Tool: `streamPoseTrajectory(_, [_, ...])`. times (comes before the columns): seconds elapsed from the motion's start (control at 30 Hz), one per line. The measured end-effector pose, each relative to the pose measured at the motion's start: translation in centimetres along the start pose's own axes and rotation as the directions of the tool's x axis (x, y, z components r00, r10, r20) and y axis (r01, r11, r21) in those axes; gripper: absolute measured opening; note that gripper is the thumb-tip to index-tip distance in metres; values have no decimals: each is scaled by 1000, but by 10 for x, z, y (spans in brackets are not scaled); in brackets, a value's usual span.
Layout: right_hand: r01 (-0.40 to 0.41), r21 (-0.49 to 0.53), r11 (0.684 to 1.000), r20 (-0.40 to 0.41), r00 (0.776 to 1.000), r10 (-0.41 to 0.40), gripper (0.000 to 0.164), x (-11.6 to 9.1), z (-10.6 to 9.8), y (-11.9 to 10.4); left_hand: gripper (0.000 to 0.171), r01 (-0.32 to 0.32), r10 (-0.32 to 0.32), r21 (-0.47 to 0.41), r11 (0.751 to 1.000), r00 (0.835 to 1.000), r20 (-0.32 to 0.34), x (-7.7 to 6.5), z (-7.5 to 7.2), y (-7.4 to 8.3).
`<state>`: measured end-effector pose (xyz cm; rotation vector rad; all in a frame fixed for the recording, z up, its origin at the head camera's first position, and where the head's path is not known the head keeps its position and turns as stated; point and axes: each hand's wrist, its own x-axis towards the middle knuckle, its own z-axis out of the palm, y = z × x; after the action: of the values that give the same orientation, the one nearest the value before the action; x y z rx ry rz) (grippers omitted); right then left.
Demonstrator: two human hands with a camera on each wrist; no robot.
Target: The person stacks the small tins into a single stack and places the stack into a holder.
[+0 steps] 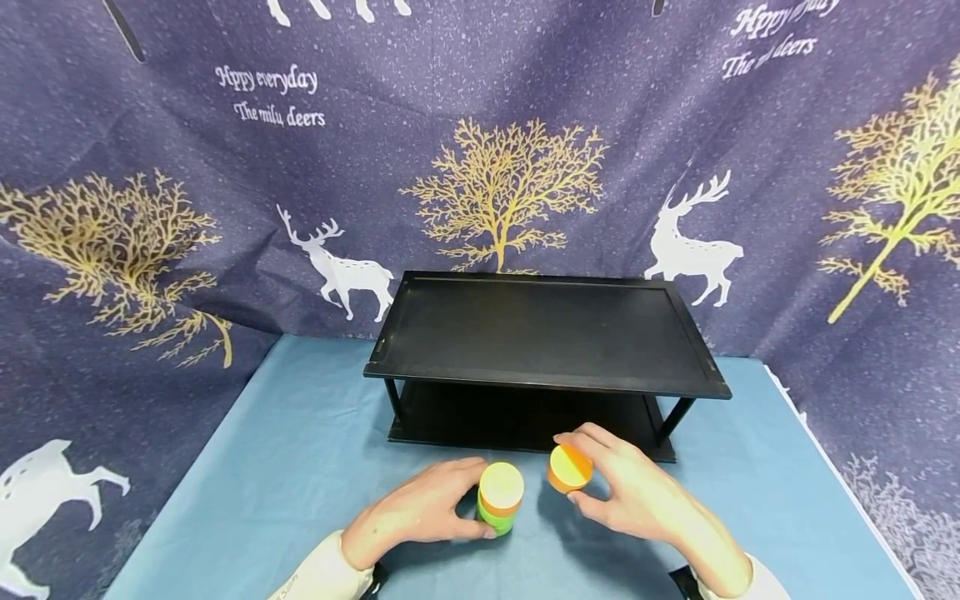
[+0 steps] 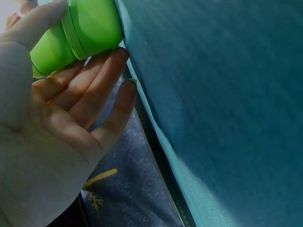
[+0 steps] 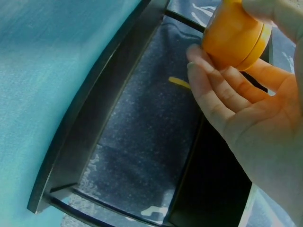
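Observation:
A small green jar stands at the front of the blue table, an orange piece with a pale top above it. My left hand grips the jar from the left, thumb on the near side and fingers round the far side. In the left wrist view, the green jar shows a raised band round its middle. To the right, my right hand pinches a small orange jar between thumb and fingers. This orange jar is held above the table, with a lid seam near one end.
Behind both hands stands a black two-tier rack, its lower shelf close to the right fingertips. A dark blue cloth with deer and gold trees hangs behind the blue table.

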<state>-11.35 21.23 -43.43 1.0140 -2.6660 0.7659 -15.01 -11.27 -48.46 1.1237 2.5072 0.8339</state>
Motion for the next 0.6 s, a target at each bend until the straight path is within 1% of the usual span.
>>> streamPoseTrajectory(0.37, [25,14,1000,-36,999,-25,68,8,-3,-8,53,-10,10,-7,1000,1000,-6,0,0,-1])
streamPoseTrajectory(0.6, [68,17,998,-57,996,-67,69,12,-5,-12,53,-7,7,-16,1000,1000,-4,0,1,-1])
